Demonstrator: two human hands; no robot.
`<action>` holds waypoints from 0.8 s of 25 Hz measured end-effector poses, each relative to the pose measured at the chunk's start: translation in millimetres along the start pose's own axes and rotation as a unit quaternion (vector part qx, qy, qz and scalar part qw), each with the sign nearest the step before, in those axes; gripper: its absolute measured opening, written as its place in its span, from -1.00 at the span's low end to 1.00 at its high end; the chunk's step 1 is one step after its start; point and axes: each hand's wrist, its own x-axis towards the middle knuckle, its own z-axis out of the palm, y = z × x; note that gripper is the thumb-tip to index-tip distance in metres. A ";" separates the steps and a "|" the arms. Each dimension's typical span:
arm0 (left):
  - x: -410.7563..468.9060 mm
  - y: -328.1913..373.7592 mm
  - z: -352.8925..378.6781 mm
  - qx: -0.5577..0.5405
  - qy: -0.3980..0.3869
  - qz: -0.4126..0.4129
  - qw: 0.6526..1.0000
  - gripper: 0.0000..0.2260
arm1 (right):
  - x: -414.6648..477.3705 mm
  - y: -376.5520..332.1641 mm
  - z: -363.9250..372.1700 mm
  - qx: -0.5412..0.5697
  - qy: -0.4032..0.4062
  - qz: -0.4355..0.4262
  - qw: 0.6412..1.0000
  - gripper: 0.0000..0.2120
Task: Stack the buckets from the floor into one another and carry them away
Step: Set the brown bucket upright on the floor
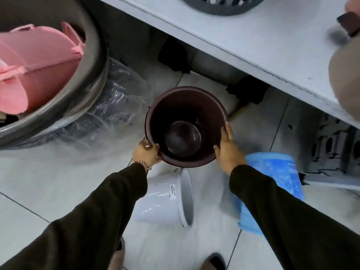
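Note:
A dark brown bucket (186, 106) is upright in front of me, its mouth facing the camera. My left hand (146, 153) grips its near-left rim. My right hand (228, 148) lies flat against its right side. Below it on the tiled floor a white bucket (161, 199) lies on its side with a label showing. To its right a blue bucket (276, 178) also lies on its side, partly hidden by my right sleeve.
A large grey tub (93, 61) wrapped in clear plastic stands at the left with pink buckets (35, 61) inside. A white shelf (243, 41) crosses the top right, holding a grey perforated basket (222, 4). Grey crates (335, 151) sit under it. My shoes (214, 260) are at the bottom.

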 end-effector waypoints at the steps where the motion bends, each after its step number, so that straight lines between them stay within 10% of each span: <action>1: -1.1 -2.5 -1.6 0.028 0.002 0.014 1.000 -0.86 | -2.9 -1.6 4.7 0.001 0.005 0.001 1.000 -0.35; 5: -22.0 8.5 -8.3 0.208 0.026 0.145 0.967 -0.51 | -21.4 -4.2 -0.6 0.013 0.009 0.017 1.000 -0.32; 10: -71.4 32.0 -9.0 0.424 0.004 0.334 0.842 -0.40 | -61.4 10.9 -33.2 -0.011 0.012 0.038 0.999 -0.32; 20: -171.5 -30.8 81.7 0.544 -0.154 0.426 0.706 -0.44 | -194.6 152.9 -46.3 -0.068 -0.013 0.161 0.984 -0.37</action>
